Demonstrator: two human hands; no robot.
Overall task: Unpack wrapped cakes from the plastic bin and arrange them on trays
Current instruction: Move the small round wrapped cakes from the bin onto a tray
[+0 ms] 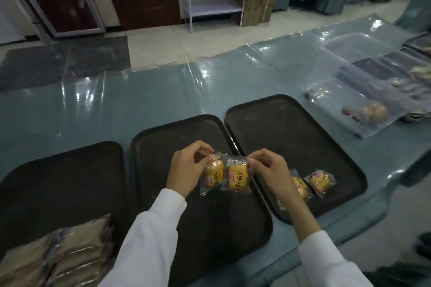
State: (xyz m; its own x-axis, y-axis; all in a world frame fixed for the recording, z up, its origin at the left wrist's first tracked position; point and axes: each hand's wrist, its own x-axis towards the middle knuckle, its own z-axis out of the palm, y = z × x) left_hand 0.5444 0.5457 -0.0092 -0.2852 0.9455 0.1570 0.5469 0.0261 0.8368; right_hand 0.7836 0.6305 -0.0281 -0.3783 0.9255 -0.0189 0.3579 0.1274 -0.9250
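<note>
the two yellow wrapped cakes each carry the dark chinese characters 小面包 and a red oval brand logo, its lettering too small to read.

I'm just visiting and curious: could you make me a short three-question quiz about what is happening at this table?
1. True or false: each hand pinches its own clear-wrapped yellow cake.
2. How many wrapped cakes lie on the right-hand dark rectangular tray? A) none B) two C) five
3. Fill in: the held cakes hang above the ____ dark tray.

Key:
1. True: left hand holds the left wrapped cake, right hand holds the right wrapped cake.
2. B
3. Middle
</note>
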